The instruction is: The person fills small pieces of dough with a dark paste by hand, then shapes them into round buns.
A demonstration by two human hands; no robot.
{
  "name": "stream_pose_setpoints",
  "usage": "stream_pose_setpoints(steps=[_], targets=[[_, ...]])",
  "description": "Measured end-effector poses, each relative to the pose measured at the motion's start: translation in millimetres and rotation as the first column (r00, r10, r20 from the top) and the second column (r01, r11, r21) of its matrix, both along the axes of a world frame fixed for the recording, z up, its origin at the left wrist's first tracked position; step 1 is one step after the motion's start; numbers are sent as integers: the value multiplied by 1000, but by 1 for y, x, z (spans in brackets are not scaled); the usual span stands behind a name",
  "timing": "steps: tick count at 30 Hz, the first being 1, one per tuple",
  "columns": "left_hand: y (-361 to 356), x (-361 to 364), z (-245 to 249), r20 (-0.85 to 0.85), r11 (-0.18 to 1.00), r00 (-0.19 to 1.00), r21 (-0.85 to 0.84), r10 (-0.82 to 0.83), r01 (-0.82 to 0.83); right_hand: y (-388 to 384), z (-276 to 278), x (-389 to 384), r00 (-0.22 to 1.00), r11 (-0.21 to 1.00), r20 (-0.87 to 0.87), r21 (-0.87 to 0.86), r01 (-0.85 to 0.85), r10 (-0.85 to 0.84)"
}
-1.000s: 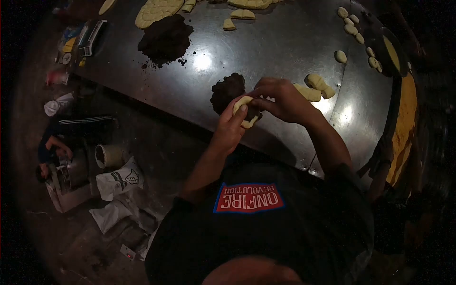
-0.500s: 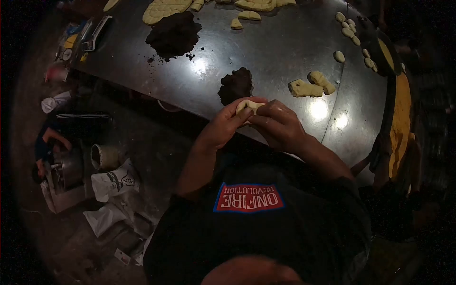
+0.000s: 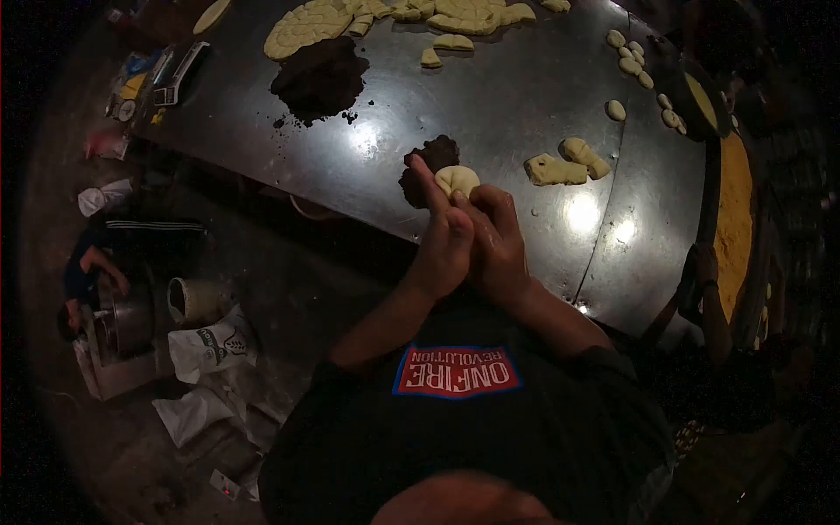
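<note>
A pale ball of dough [image 3: 458, 180], with a crease on its top, is held between my hands just over the table's near edge. My left hand [image 3: 442, 249] lies along its left side, fingers stretched forward and pressed against it. From the right, my right hand [image 3: 500, 245] has its curled fingers and thumb on the dough's near side. Just behind the dough sits a small heap of dark crumbly filling [image 3: 435, 155], partly hidden by my hands. Two larger dough pieces [image 3: 557, 170] lie to the right.
On the metal table [image 3: 490, 105] are a bigger dark heap [image 3: 320, 79], flat scored dough [image 3: 308, 26], small dough balls [image 3: 630, 66] and a scale [image 3: 181, 74]. Another person's arm [image 3: 713, 306] is near a yellow slab [image 3: 733, 219]. Sacks [image 3: 210, 350] lie on the floor, left.
My hands have turned around the dough; the left fingers have straightened forward, and the dough now shows as a rounder, closed ball. The view has shifted slightly.
</note>
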State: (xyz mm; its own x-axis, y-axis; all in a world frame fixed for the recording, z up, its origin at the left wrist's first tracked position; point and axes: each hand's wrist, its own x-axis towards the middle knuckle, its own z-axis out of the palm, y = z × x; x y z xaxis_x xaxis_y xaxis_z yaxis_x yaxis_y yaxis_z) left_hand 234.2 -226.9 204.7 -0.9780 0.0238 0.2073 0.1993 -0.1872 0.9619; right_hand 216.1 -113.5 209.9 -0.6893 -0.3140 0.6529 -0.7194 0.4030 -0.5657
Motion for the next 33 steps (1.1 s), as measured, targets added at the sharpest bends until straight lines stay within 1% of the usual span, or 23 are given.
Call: stream_pose_setpoints(steps=[2,3,5,6,7,8,9,10,11,12,14,15,17,19,20,21,23,24,25,27,31,32,33], targets=[[-10,-11,-5,27,926,961,276,-276,258,11,-1,-11,998,998,-33,-8,55,-56],[-13,-14,2,25,925,960,275,-279,262,19,-2,-17,992,994,-61,-16,107,-108],[-14,-16,26,69,875,882,189,-465,446,40,14,-27,986,987,-65,-53,149,-153],[-4,-14,32,137,930,944,264,-299,256,52,25,-30,952,966,302,-257,34,47],[2,-15,32,139,929,942,262,-305,262,59,37,-31,762,879,572,-477,7,304],[6,-17,32,185,942,966,314,-181,116,62,48,-35,718,838,573,-546,-25,395],[11,-21,39,235,933,971,358,-55,-34,63,59,-34,723,837,568,-547,-25,393],[16,-17,54,386,918,922,361,14,-165,62,70,-31,841,930,457,-342,-132,287],[16,-16,52,383,919,924,361,11,-161,60,75,-29,929,977,307,-102,-186,209],[14,-14,48,386,900,921,419,-57,-120,57,69,-27,985,990,105,-37,-137,140],[11,-9,43,385,874,914,479,-128,-79,69,61,-30,977,977,42,16,-212,211],[9,-7,42,328,876,919,480,-217,35,75,60,-33,957,955,-22,73,-288,291],[6,-1,37,273,870,913,471,-302,147,78,66,-36,944,944,-10,29,-329,329],[6,6,29,183,922,937,310,-298,233,76,69,-34,839,865,238,-258,-431,489],[10,9,32,89,946,973,266,-213,182,67,68,-25,783,824,362,-470,-316,506],[14,9,33,86,946,974,267,-212,182,64,65,-20,783,824,360,-468,-318,507],[24,10,34,-50,977,984,139,171,-163,59,57,-11,863,913,363,-337,-230,351],[34,14,45,70,935,952,182,298,-306,51,54,-8,980,975,110,-167,-149,169],[31,16,41,70,933,951,183,301,-309,44,52,-1,979,974,110,-166,-152,172],[26,13,33,71,932,951,190,301,-309,33,49,15,1000,991,-19,-134,0,-3],[17,9,42,294,929,922,195,250,-314,34,54,27,995,1000,-94,-9,-21,20],[17,8,37,274,950,936,159,221,-270,38,56,27,995,1000,-94,-1,-10,10],[20,9,36,275,952,939,166,208,-259,44,58,25,999,999,0,-1,-43,43]])
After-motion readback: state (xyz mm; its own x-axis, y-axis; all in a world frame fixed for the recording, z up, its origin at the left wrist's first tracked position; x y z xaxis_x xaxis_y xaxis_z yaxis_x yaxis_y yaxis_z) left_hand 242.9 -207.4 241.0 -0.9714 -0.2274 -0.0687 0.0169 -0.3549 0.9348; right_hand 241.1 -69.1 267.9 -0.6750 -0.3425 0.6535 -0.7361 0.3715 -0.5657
